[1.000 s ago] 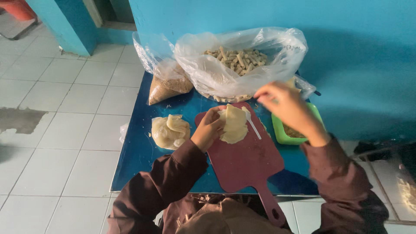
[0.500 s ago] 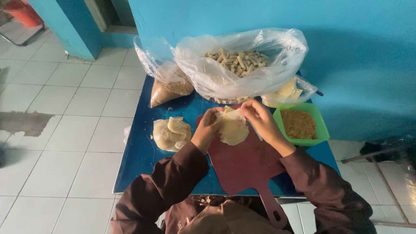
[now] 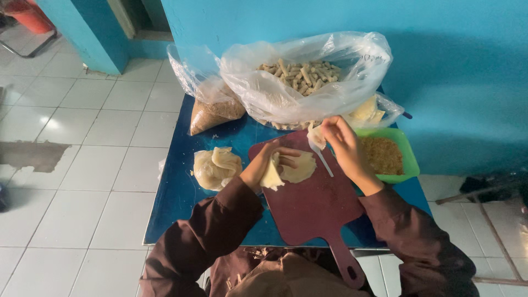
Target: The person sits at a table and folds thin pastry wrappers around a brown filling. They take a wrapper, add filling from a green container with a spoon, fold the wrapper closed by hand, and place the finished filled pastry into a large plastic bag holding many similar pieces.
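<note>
A dark red plastic cutting board with a handle (image 3: 319, 203) is shown lying on a blue counter (image 3: 176, 203); all positions are given relative to this board. On the board's upper part a thin, pale yellow, round dough wrapper (image 3: 297, 168) is laid, its left edge folded up. That folded edge is pinched by the left hand (image 3: 267, 165), whose grip is closed on the wrapper. The right hand (image 3: 344, 146) is held over the board's upper right corner, its fingers drawn together on a small white plastic spoon (image 3: 322, 157), the stem of which points down onto the board.

Just left of the board a stack of pale wrappers (image 3: 216, 168) is seen on the counter. Just right of the board a green rectangular plastic tray of brown crumbs (image 3: 404, 159) is placed. Behind the board a large clear plastic bag of beige finger-shaped rolls (image 3: 302, 77) is set, and behind and to the left of the board a smaller clear bag of brown crumbs (image 3: 212, 110) is leaned. Both arms are covered by dark brown sleeves (image 3: 209, 236).
</note>
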Action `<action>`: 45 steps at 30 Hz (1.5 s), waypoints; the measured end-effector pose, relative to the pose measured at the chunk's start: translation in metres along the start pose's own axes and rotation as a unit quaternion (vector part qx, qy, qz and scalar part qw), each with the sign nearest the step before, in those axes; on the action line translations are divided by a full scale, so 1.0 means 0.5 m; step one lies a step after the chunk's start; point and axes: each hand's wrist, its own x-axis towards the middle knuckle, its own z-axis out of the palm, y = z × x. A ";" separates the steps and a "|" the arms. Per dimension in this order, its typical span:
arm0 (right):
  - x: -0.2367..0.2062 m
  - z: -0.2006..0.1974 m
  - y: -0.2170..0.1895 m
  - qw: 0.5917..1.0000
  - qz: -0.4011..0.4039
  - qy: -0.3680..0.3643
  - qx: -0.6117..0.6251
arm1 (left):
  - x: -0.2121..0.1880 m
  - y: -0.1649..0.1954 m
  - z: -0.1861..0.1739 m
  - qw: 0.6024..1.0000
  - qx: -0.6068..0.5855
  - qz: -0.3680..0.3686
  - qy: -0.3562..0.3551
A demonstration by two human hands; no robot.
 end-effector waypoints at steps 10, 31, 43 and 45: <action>-0.015 0.020 -0.015 0.988 -0.027 -0.098 -0.115 | 0.001 -0.038 -0.012 0.997 0.070 0.037 -0.006; -0.036 -0.004 0.067 0.946 0.118 -0.161 -0.253 | -0.001 -0.061 -0.012 0.864 0.483 0.049 0.136; -0.034 0.003 0.017 0.920 0.112 -0.190 -0.324 | -0.006 -0.078 -0.018 0.853 0.513 -0.017 0.095; -0.033 0.004 0.015 0.921 0.101 -0.190 -0.325 | -0.005 -0.083 -0.021 0.846 0.525 -0.010 0.092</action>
